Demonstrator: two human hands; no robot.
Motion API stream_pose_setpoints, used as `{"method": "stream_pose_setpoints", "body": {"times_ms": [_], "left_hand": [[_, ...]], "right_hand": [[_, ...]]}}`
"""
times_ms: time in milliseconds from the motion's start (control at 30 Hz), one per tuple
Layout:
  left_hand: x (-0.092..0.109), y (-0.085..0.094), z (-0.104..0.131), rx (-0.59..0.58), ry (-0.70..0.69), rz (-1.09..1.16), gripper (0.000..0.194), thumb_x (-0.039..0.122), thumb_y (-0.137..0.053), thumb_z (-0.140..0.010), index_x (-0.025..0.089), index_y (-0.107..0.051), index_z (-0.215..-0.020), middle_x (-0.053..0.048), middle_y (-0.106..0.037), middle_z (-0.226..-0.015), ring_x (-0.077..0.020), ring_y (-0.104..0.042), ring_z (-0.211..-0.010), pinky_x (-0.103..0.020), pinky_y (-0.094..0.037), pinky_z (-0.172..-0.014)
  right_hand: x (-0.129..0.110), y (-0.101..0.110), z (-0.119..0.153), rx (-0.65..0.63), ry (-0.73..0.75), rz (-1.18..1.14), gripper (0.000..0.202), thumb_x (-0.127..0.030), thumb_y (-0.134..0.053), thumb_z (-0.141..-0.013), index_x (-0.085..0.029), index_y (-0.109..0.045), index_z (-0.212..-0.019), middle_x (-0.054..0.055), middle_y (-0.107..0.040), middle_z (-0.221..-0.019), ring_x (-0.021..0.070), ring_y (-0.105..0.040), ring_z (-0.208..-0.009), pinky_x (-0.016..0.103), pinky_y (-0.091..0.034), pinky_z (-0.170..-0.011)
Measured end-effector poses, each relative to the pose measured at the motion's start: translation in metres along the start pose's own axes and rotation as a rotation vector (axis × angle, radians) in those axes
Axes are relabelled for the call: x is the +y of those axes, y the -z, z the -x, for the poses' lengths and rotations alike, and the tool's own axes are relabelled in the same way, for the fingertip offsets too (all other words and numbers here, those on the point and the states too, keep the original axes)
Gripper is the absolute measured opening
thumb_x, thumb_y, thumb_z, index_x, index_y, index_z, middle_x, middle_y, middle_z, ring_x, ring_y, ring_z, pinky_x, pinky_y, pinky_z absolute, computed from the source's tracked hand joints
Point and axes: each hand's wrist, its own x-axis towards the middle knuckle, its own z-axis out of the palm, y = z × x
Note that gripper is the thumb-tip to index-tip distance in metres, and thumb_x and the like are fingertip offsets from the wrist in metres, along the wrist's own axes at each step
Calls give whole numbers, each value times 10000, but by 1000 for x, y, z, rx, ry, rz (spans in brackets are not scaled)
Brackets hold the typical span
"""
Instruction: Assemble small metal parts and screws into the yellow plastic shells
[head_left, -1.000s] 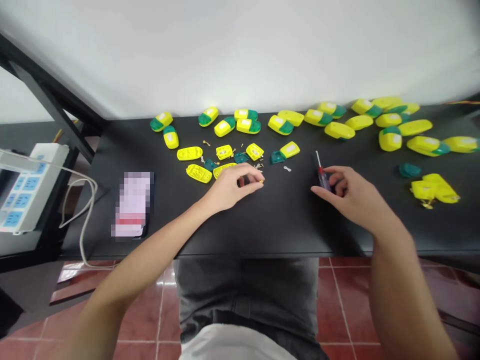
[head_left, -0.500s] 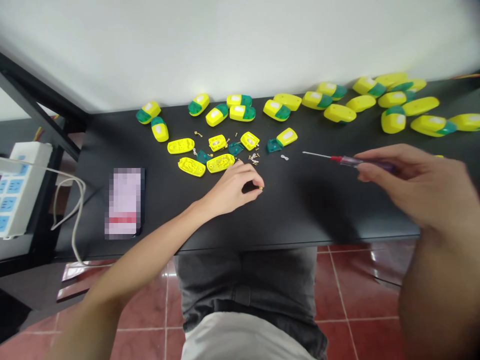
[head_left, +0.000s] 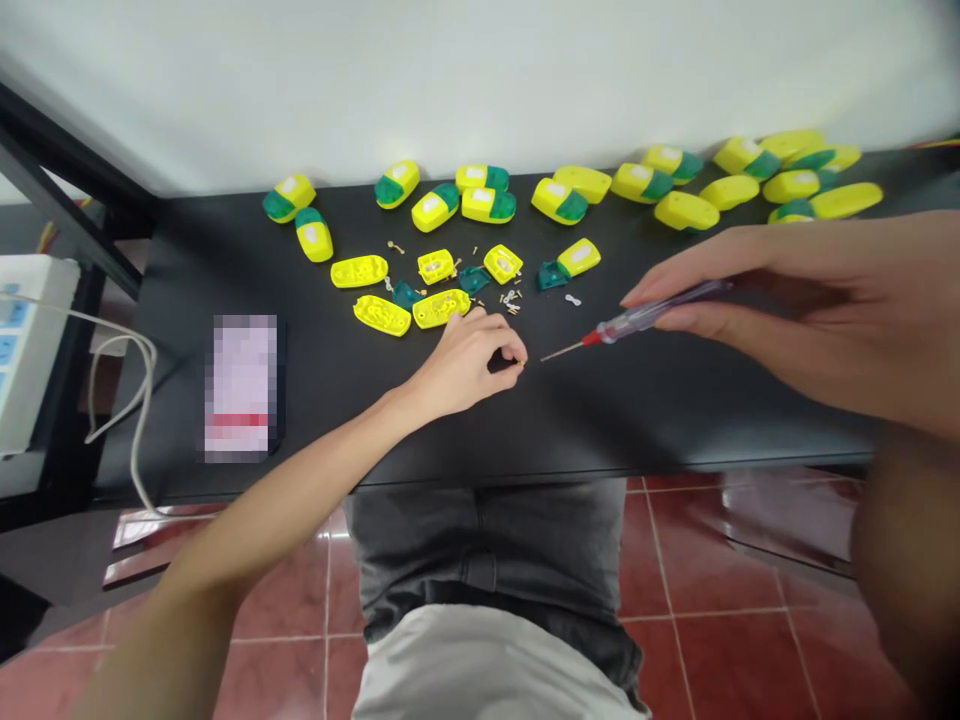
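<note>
"With the left hand (head_left: 474, 365) taken as the clock centre in the head view, what does its grip show?"

"Thumb and fingertip are closed in a pinch on a small brass-coloured piece (head_left: 523, 363), just over the black table (head_left: 600, 420). Whether it touches the surface, I cannot tell. The other fingers are curled."

"And the right hand (head_left: 817, 300)?"

"Out between two and three o'clock, thumb and fingers shut on the handle of a screwdriver (head_left: 637, 312). The handle rises toward two o'clock; the metal tip points back at the centre, just beside the brass-coloured piece, with a visible gap."

"Record the nearest parts."

"At eleven o'clock, an open yellow shell (head_left: 441, 309), inner side up, by the curled fingers; contact cannot be determined. At ten, two more: the lower shell (head_left: 382, 316) and the upper shell (head_left: 359, 271). Loose screws (head_left: 513, 309) lie at one o'clock. A yellow housing (head_left: 580, 257) with a dark green cover (head_left: 553, 275) lies between one and two, and a small white part (head_left: 573, 300) at two."

"Outer items?"

"Yellow-and-green units (head_left: 487, 204) form an uneven row before the wall (head_left: 480, 80), from ten o'clock to two. A phone (head_left: 241, 385), display pixelated, lies at nine. Beyond it, also at nine, are a white cable (head_left: 147, 375) and a power strip (head_left: 30, 350)."
</note>
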Motion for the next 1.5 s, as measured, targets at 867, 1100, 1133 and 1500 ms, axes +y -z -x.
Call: {"method": "stream_pose_setpoints", "body": {"times_ms": [867, 1100, 1133, 1500], "left_hand": [[-4, -3, 0, 3, -44, 54, 60, 173, -668, -939, 183, -720, -910, -39, -694, -918, -208, -587, -923, -371, -410, -929], [-1, -1, 1, -6, -36, 62, 83, 147, -652, -935, 192, -721, -919, -36, -697, -931, -208, -589, -939, -360, -406, -928], [-1, -1, 1, -6, -35, 60, 85, 144, -652, -934, 191, -721, -916, -35, -697, -933, -208, -590, -941, -360, -403, -930], [-5, -3, 0, 4, -38, 50, 40, 176, -670, -918, 194, -703, -905, -34, -685, -928, -214, -587, -941, -361, -405, -909]], "right_hand": [[-6, -17, -17, -150, 322, 93, 250, -420, -548, -1084, -249, -725, -1041, -6, -825, -1002, 151, -773, -850, 260, -598, -761], [-6, -16, -15, -128, 280, 89, 309, -510, -527, -1079, -283, -726, -1016, -26, -823, -980, 157, -766, -822, 285, -597, -720], [-6, -15, -14, -124, 266, 88, 313, -523, -530, -1075, -290, -729, -1014, -29, -823, -979, 158, -766, -821, 287, -595, -710], [-4, -18, -7, -68, 179, 16, 112, -347, -659, -1005, -288, -754, -995, -26, -829, -962, 174, -772, -817, 276, -583, -643]]}}
